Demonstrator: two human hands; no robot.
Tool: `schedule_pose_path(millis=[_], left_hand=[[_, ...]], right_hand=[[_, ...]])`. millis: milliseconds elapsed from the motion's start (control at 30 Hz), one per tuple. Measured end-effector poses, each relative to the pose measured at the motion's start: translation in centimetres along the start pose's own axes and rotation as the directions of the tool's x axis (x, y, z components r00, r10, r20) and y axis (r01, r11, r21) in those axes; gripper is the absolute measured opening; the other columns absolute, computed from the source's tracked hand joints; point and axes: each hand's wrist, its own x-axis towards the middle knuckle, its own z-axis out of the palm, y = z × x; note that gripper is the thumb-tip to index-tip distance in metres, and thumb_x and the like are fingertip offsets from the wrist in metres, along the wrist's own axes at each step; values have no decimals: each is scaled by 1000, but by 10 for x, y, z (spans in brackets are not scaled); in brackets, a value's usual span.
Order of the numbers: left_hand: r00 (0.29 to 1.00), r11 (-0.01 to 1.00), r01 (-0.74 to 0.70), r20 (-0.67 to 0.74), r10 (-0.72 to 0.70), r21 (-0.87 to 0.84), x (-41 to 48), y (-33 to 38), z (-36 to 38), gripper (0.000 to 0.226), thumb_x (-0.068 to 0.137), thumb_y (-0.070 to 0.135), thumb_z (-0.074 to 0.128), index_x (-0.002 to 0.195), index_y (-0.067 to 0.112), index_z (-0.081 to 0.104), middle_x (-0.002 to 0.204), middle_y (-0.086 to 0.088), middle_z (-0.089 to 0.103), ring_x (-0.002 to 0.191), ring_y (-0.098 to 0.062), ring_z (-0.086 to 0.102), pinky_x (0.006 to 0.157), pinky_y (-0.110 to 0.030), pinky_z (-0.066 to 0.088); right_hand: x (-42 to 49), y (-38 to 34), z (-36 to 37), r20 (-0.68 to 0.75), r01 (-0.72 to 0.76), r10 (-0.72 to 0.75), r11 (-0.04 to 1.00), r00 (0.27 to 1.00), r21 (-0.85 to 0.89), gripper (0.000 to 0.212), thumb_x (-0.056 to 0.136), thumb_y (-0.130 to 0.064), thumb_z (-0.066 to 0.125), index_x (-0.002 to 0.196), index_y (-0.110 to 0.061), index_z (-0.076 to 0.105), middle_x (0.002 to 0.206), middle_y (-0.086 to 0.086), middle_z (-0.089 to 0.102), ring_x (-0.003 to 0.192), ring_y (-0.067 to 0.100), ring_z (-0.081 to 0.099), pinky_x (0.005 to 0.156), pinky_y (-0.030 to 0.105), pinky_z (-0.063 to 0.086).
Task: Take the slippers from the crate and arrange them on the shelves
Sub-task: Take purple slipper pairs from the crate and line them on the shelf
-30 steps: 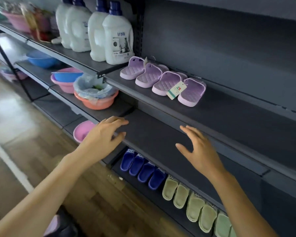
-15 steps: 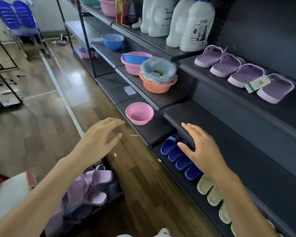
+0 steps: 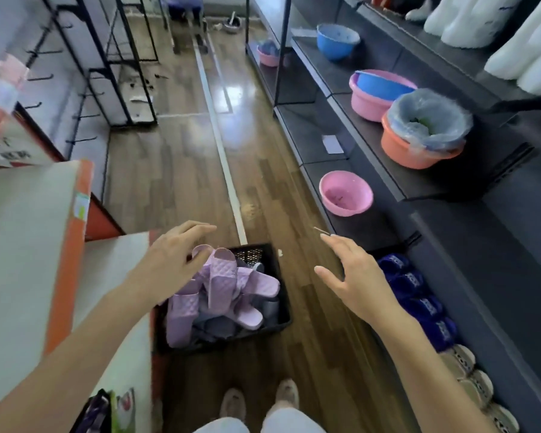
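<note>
A black plastic crate (image 3: 278, 276) stands on the wooden floor in front of my feet, filled with several lilac quilted slippers (image 3: 222, 282) and some grey ones. My left hand (image 3: 172, 260) hovers just above the crate's left side, fingers spread and relaxed, holding nothing. My right hand (image 3: 356, 279) is open in the air to the right of the crate, between it and the dark shelves (image 3: 469, 245). On the bottom shelf sit blue slippers (image 3: 419, 298) and pale green slippers (image 3: 469, 376) in a row.
Pink basin (image 3: 345, 196), orange basin with a plastic bag (image 3: 419, 142), pink and blue basins (image 3: 378, 89) and white bottles (image 3: 512, 35) fill the shelves on the right. A white counter with orange edge (image 3: 72, 245) stands at left. Black wire racks (image 3: 107, 73) stand farther back.
My view has swung from the shelves down and left to the crate on the floor. Both open hands moved away from the shelf toward the crate, the left one now above the slippers.
</note>
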Motion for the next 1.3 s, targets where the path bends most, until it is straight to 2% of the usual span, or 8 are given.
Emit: schedule_pose_path(millis=[133, 333, 500, 667, 933, 1033, 1233, 1300], left_hand=[[981, 979, 193, 13, -193, -70, -13, -38, 8, 32, 89, 27, 56, 119, 17, 60, 109, 14, 51, 97, -5, 51, 80, -15, 31], [940, 929, 341, 53, -336, -142, -8, -77, 31, 59, 77, 51, 42, 119, 13, 61, 107, -6, 63, 98, -21, 57, 79, -16, 35], [904, 895, 427, 66, -422, -131, 7, -103, 62, 35, 89, 14, 60, 124, 13, 57, 116, 1, 57, 105, -16, 53, 80, -7, 30], [873, 870, 486, 80, -481, -83, 14, -138, 104, 40, 90, 14, 57, 130, 16, 52, 131, -1, 52, 120, -18, 49, 92, -19, 32], [824, 819, 563, 146, -548, -106, 22, -216, 179, 43, 91, 17, 56, 133, 18, 48, 133, 1, 50, 121, -17, 47, 95, -21, 33], [823, 813, 567, 141, -551, -132, 25, -253, 207, 42, 90, 13, 57, 131, 16, 50, 131, 2, 51, 120, -15, 48, 91, -15, 30], [817, 804, 573, 182, -547, -160, 30, -319, 253, 41, 90, 13, 57, 130, 17, 50, 130, 5, 51, 119, -11, 47, 92, -15, 29], [810, 792, 584, 187, -556, -176, 31, -331, 262, 41, 89, 12, 58, 130, 16, 51, 129, 4, 52, 120, -12, 47, 92, -15, 29]], right_hand=[[35, -13, 32, 101, 60, -66, 996, 993, 60, 55, 89, -34, 57, 140, -22, 39, 141, -3, 44, 130, 12, 39, 107, 33, 34], [92, -15, 81, 234, 120, -135, 990, 963, 77, 55, 91, -32, 56, 141, -22, 36, 141, -4, 44, 127, 15, 42, 104, 30, 34], [130, -3, 131, 381, 98, -131, 990, 915, 105, 57, 92, -31, 54, 144, -23, 31, 145, -3, 38, 133, 16, 35, 103, 28, 29], [158, 19, 187, 451, 24, -100, 985, 887, 173, 55, 92, -31, 54, 142, -24, 33, 144, -5, 40, 131, 15, 38, 103, 31, 36], [191, 53, 298, 509, -215, 80, 953, 857, 212, 54, 91, -29, 55, 141, -25, 36, 143, -3, 43, 127, 16, 43, 99, 32, 39], [205, 61, 351, 536, -325, 173, 924, 826, 203, 54, 91, -26, 56, 141, -22, 36, 139, 1, 47, 120, 18, 48, 89, 26, 38], [234, 71, 447, 574, -634, 383, 698, 724, 334, 64, 85, -29, 65, 140, -12, 37, 134, 7, 48, 119, 24, 49, 94, 34, 42], [240, 74, 467, 586, -691, 420, 619, 694, 375, 57, 84, -27, 67, 133, -11, 40, 119, 2, 49, 113, 22, 48, 91, 31, 40]])
